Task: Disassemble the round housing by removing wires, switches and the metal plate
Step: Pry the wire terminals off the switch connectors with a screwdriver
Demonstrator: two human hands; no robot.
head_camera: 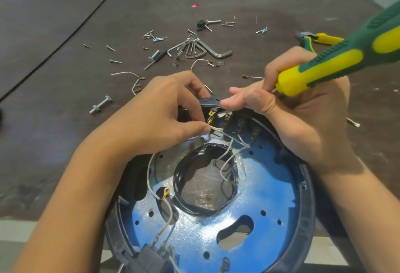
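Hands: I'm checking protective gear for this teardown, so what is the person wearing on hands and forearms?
Both are bare: the left hand and right hand wear no gloves, and no rings show on the fingers in view. The forearms have no sleeves as far as the frame reaches, and no watch or band at either wrist.

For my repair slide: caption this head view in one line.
Left hand pinches a wire at terminals in the housing while the right hand grips a screwdriver.

One head-worn camera looks forward and down, close above the round housing (304, 203); table (65, 77) stretches beyond it.
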